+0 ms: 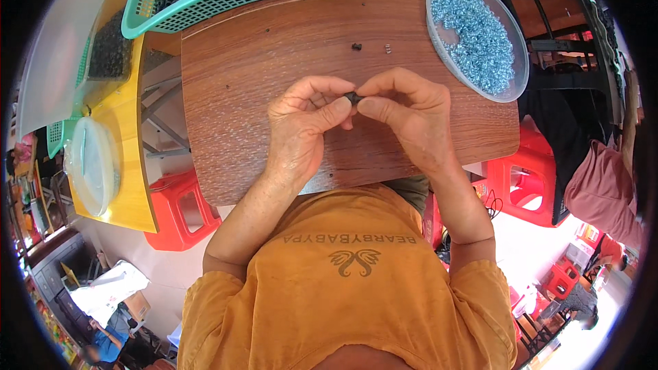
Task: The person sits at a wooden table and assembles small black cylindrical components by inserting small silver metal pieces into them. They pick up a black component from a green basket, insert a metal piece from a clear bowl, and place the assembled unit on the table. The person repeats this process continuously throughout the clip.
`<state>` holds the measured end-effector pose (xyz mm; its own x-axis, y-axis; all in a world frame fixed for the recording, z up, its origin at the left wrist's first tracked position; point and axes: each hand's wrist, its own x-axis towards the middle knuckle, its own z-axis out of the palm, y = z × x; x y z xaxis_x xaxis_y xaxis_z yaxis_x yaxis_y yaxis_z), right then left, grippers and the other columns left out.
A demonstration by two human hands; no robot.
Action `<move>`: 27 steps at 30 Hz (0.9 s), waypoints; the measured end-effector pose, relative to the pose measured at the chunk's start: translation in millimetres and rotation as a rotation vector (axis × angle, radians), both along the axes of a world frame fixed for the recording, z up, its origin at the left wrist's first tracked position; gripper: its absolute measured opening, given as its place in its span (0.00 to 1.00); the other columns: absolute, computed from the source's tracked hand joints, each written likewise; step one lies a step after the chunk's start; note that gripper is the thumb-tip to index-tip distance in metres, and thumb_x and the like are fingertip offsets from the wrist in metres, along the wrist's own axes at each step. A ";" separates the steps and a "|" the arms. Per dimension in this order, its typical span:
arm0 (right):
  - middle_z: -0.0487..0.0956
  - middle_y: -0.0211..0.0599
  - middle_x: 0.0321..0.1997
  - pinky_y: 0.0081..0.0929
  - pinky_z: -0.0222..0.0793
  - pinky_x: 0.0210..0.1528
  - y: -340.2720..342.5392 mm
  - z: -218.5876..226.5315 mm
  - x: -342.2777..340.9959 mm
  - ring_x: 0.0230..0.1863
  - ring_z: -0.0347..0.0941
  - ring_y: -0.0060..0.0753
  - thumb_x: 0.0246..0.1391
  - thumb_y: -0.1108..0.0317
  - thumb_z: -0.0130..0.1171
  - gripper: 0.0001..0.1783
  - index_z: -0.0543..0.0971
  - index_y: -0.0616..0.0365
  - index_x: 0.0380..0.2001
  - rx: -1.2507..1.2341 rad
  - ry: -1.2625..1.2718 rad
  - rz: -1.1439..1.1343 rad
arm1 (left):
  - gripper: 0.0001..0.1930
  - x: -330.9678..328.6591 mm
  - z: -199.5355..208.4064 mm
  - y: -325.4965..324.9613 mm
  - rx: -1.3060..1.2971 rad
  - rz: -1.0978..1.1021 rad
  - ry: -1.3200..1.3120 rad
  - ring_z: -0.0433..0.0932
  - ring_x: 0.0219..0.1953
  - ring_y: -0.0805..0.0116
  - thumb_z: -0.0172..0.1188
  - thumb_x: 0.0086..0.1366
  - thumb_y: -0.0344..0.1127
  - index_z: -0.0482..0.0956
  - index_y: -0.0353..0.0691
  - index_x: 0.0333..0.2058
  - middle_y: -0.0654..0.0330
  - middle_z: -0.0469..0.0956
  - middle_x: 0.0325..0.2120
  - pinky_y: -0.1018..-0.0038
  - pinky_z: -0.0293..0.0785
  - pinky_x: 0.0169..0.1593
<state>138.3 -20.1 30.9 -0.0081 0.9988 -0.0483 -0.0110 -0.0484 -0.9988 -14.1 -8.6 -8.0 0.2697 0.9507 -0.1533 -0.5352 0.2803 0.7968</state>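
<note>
Above the brown wooden table [274, 48], a small black part [354, 98] is pinched between my two hands; fingers cover most of it, so its exact kind cannot be told. My left hand [301, 120] grips its left end between thumb and forefinger. From the other side, the thumb and forefinger of my right hand [418, 120] close on it, their tips almost touching the left ones. Just beyond the hands lie another small black piece [356, 47] and a tiny clear piece [388, 48].
A green basket [253, 1] full of black parts stands at the far left. At the far right is a round clear tub [515, 79] of small bluish transparent pieces. Red stools [177, 209] and a yellow table [130, 164] flank me. People sit farther off.
</note>
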 end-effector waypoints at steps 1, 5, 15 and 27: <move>0.77 0.30 0.24 0.16 0.66 0.30 1.0 -0.3 1.7 0.27 0.71 0.17 0.41 0.80 0.60 0.04 0.78 0.63 0.25 0.018 -0.016 0.011 | 0.09 -0.6 0.1 -0.7 0.035 0.005 0.022 0.74 0.27 0.74 0.59 0.54 0.21 0.76 0.31 0.36 0.58 0.77 0.28 0.79 0.73 0.30; 0.77 0.31 0.23 0.14 0.65 0.29 2.0 0.5 7.4 0.26 0.70 0.16 0.40 0.80 0.61 0.05 0.78 0.63 0.25 -0.036 0.001 0.050 | 0.09 2.1 8.7 -5.4 0.131 0.069 0.109 0.74 0.27 0.75 0.59 0.54 0.21 0.77 0.32 0.35 0.59 0.77 0.28 0.80 0.73 0.30; 0.77 0.31 0.26 0.15 0.65 0.32 3.3 0.4 12.5 0.28 0.70 0.18 0.38 0.80 0.64 0.08 0.78 0.62 0.26 -0.165 0.085 0.064 | 0.08 5.8 7.1 -4.6 0.050 0.044 0.051 0.74 0.26 0.75 0.60 0.53 0.21 0.77 0.32 0.34 0.58 0.77 0.27 0.80 0.74 0.31; 0.78 0.35 0.26 0.17 0.69 0.34 7.4 -10.5 13.2 0.29 0.73 0.20 0.40 0.79 0.63 0.13 0.77 0.67 0.33 -0.129 0.160 0.130 | 0.05 6.7 6.2 -3.2 -0.034 0.051 -0.045 0.75 0.26 0.70 0.60 0.54 0.21 0.75 0.30 0.30 0.54 0.77 0.26 0.78 0.73 0.26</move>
